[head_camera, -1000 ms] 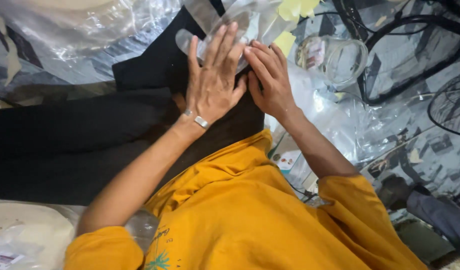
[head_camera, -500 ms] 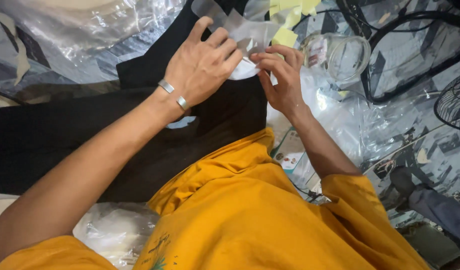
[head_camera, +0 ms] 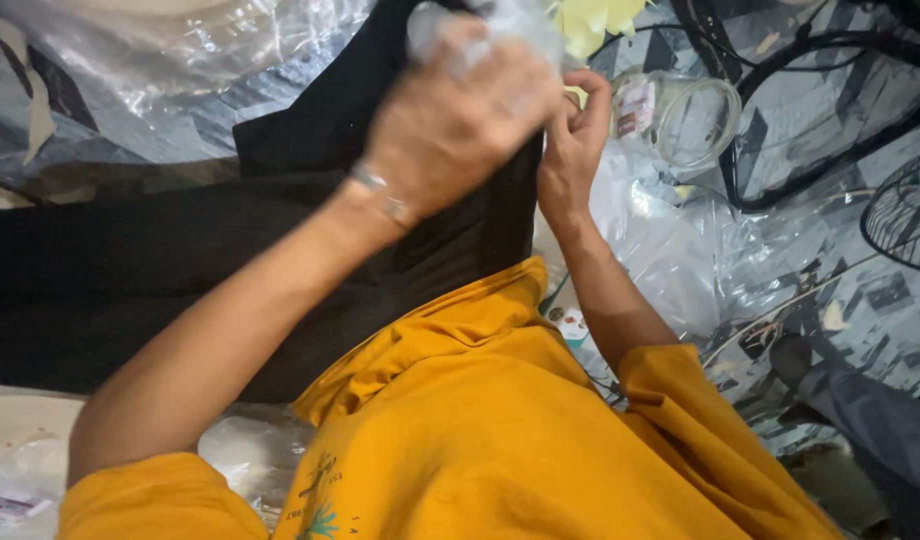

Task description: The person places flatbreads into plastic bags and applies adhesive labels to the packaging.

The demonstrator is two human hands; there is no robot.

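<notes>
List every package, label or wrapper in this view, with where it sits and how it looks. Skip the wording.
Clear jar: upper right, lying on its side, with a small pale label.
Clear plastic bag: top centre, crumpled, at the blurred left hand beside the right hand.
Yellow paper scraps: top edge.
Round sticker: beside the right forearm, white with red and teal.
Pale wrapper: bottom-left corner, with a dark red patch.

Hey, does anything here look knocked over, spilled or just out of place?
The clear jar right of the right hand lies on its side, mouth open, on crumpled plastic sheeting. Nothing looks spilled. The left hand is too blurred to judge the clear plastic film at it.
</notes>
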